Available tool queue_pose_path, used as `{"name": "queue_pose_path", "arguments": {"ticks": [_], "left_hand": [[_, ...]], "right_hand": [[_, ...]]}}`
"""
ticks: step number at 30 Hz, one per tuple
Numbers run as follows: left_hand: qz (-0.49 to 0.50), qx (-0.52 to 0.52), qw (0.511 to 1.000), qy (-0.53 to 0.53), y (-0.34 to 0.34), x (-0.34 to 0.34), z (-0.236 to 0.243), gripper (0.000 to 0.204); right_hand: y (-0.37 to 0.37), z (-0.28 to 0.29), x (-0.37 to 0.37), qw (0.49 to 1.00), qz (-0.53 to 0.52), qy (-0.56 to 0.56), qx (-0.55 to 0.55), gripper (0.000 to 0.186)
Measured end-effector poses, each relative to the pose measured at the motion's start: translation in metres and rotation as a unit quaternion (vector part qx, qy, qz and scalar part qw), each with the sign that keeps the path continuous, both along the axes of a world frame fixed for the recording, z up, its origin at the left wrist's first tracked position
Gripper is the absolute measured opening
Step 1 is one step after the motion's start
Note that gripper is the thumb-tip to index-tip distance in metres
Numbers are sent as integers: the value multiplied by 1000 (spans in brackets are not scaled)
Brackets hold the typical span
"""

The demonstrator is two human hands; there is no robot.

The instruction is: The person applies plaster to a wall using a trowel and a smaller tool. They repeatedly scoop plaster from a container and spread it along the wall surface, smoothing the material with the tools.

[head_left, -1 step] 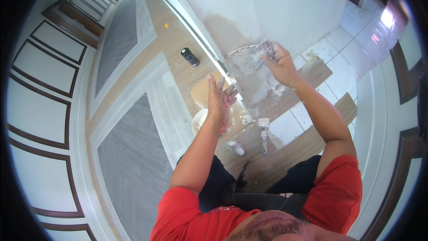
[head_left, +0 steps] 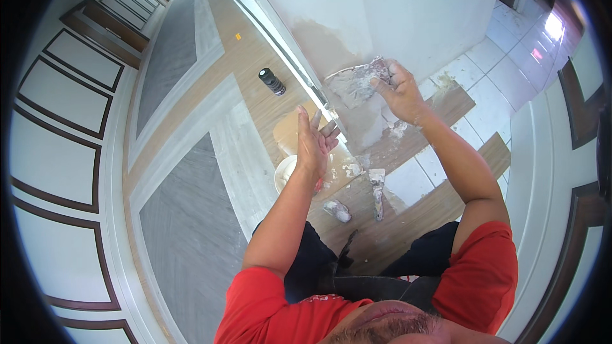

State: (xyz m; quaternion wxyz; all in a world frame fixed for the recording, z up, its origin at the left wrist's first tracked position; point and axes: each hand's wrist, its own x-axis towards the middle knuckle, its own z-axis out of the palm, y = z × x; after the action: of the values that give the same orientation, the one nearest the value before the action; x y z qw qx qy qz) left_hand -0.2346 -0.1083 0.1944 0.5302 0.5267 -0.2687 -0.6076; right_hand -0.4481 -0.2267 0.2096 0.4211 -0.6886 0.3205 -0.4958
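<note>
item: trowel (head_left: 354, 83), wide flat blade, smeared w/ grey-white filler. held by r hand (head_left: 400, 92), fingers closed round the handle end; blade runs out to the left of that hand, long axis roughly left-right, face laid on or just off the wall (head_left: 408, 6) at a grey patch (head_left: 325, 41) low down. can't tell if the blade edge actually touches.

l hand (head_left: 312, 143): open, fingers spread and upright, holds nothing. sits below-left of the trowel, near but apart; r hand is the one on it.

containers: white bowl (head_left: 284, 175) on the floor just under l hand, mostly hidden by it; contents not visible. dark can (head_left: 272, 81) lying on the wood strip (head_left: 245, 64) further up, well apart from both hands; closed or not, can't tell.

other: narrow putty knife (head_left: 377, 191) on the floor betw. the knees, blade toward the wall; small filler-smeared lump (head_left: 338, 211) beside it. splashes of filler on tiles (head_left: 491, 99) at the wall foot.
</note>
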Motion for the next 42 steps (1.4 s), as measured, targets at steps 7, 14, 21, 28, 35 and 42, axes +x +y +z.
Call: {"name": "queue_pose_path", "arguments": {"ticks": [7, 14, 21, 28, 35, 42], "left_hand": [[0, -6, 1000, -11, -2, 1, 6, 123], [5, -1, 1000, -5, -9, 3, 5, 123], [-1, 0, 1000, -2, -7, 5, 4, 121], [-2, -4, 1000, -5, -9, 6, 2, 122], [1, 0, 1000, -7, -8, 2, 4, 123], [2, -1, 1000, -9, -6, 0, 7, 122]], "right_hand": [[-21, 31, -20, 989, -65, -129, -20, 32], [-7, 43, -50, 947, -14, 104, -302, 26], [15, 33, -28, 879, 15, 214, -425, 32], [16, 32, -18, 875, -11, 206, -438, 36], [13, 47, -14, 863, -75, 141, -479, 37], [12, 67, -13, 854, -108, 111, -496, 35]]}}
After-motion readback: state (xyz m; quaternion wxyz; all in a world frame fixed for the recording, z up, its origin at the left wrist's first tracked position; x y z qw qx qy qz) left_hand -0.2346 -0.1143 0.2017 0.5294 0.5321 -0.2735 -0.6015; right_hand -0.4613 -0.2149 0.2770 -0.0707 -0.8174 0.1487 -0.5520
